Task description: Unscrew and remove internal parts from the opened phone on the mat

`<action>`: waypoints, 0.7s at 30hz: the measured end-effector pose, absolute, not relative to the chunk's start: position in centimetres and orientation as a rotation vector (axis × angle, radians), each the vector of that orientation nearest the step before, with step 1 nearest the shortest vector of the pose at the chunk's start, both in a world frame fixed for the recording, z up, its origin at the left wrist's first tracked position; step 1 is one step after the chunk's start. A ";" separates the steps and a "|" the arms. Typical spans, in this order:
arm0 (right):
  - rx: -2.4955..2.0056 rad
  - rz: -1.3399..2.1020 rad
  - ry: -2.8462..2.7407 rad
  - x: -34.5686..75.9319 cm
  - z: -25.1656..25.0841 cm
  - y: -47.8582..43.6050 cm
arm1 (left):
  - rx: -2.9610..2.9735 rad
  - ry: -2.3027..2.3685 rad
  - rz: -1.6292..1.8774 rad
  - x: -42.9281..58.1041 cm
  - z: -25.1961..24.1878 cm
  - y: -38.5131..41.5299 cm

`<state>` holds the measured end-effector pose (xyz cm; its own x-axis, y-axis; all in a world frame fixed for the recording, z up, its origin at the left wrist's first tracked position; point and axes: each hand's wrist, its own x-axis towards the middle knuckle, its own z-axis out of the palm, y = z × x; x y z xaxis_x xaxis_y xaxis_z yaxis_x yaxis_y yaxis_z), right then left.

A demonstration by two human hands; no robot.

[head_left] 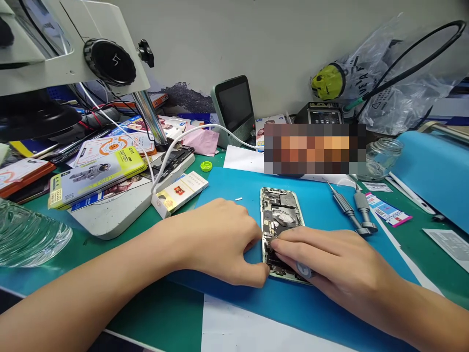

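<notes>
Blue mat [293, 313] | left hand [227, 242] curled, grip apart beside opened phone [284, 215] | right hand [340, 259] angled over it, grip together

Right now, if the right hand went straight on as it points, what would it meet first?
Likely the left hand, at the left edge of the opened smartphone; relative height is unclear.

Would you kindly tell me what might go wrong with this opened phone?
The right hand's fingers are at the phone's exposed innards, so a slip might damage them. The tiny white piece lying loose on the blue mat, near the left hand, could get brushed away.
</notes>
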<state>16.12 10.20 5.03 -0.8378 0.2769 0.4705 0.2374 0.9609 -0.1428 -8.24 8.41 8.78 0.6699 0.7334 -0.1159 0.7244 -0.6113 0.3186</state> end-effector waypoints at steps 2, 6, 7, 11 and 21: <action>-0.368 0.112 -2.622 16.0 5.2 10.2 | 2.570 1.136 0.051 -8.3 8.8 8.5; -0.381 0.116 -2.619 16.1 5.0 10.3 | 2.569 1.121 0.052 -8.3 8.8 8.6; -0.383 0.117 -2.613 16.2 4.8 10.4 | 2.567 1.120 0.046 -8.3 8.8 8.6; -0.369 0.123 -2.620 16.3 4.1 10.7 | 2.571 1.106 0.054 -8.5 8.8 8.7; -0.368 0.142 -2.636 16.4 3.9 10.7 | 2.584 1.085 0.119 -8.6 8.5 8.7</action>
<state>16.44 10.70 3.91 -0.8527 0.2826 0.4393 0.2336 0.9586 -0.1631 -8.56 8.71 8.52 0.7056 0.7067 -0.0517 0.6788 -0.6531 0.3357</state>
